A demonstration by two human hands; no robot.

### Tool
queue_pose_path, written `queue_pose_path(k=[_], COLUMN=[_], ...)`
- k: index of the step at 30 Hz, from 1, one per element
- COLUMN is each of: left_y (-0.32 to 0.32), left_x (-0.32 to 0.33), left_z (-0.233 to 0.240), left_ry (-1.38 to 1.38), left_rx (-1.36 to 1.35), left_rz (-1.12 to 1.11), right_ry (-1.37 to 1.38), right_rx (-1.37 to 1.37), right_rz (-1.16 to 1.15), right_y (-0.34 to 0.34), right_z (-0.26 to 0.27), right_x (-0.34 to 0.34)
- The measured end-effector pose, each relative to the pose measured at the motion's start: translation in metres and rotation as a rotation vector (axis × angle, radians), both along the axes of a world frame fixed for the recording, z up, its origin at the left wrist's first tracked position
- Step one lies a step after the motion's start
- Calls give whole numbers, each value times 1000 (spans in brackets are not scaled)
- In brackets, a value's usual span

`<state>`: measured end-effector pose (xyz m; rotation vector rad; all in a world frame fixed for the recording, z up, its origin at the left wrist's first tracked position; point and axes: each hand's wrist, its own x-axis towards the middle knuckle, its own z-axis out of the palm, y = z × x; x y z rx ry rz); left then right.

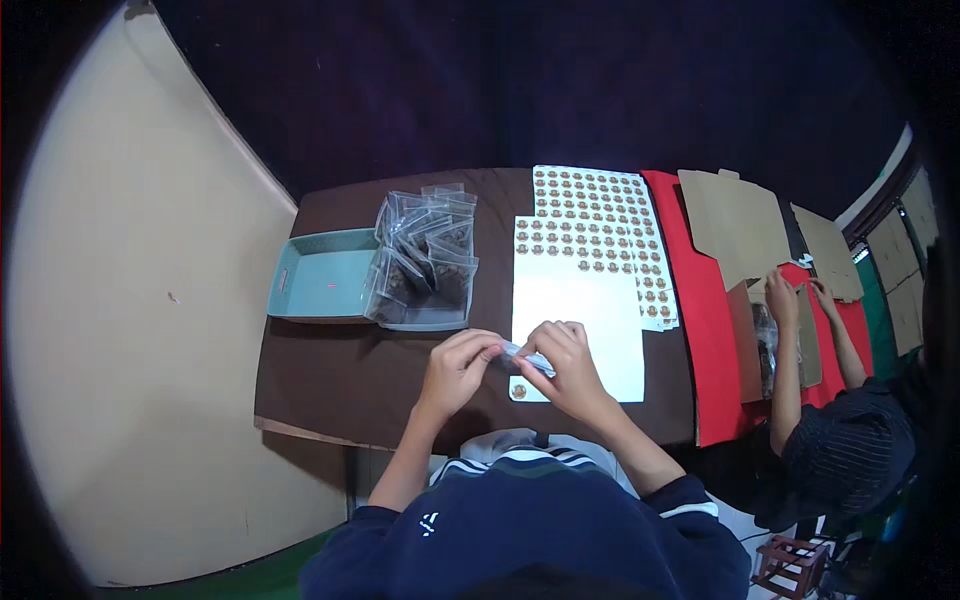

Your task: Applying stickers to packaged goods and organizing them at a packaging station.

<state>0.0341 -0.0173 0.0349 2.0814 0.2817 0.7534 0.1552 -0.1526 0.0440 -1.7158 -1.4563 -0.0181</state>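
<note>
Between my two hands is a small clear plastic bag [537, 361], tilted, with its contents hidden by my fingers. My left hand [459, 369] pinches its left end between thumb and fingers. The other end is gripped by my right hand [564, 367], above the lower part of a white sticker sheet [577, 315]. Round brown stickers fill the top rows of that sheet, and a single round sticker [518, 391] shows at its lower left corner. More sticker sheets [592, 191] lie beneath and beyond it.
Left of my hands stands an aqua plastic basket [322, 277]. Beside it, another basket [427, 327] is heaped with clear zip bags [431, 247] of dark contents. To the right, a co-worker's hands [782, 296] are over a cardboard box [742, 345] on a red cloth [716, 382].
</note>
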Motion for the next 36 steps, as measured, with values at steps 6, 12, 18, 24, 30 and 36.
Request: queue_pose_path(k=[6, 12, 18, 24, 30, 36], left_y=[17, 22, 34, 9, 7, 80], left_x=[-9, -12, -16, -1, 13, -11], left_z=[5, 4, -8, -26, -19, -68], left_ry=[-35, -35, -158, -171, -86, -7], left_rx=[26, 4, -251, -646, -456, 148], left_rz=[88, 109, 149, -129, -191, 460], right_ry=[56, 214, 994, 1790, 1975, 1807], right_rx=[-21, -49, 9, -334, -78, 268], right_rz=[26, 72, 133, 451, 237, -375], right_y=[-4, -9, -20, -24, -45, -109], right_z=[-4, -9, -53, -100, -131, -178], right_x=[2, 5, 28, 18, 38, 91])
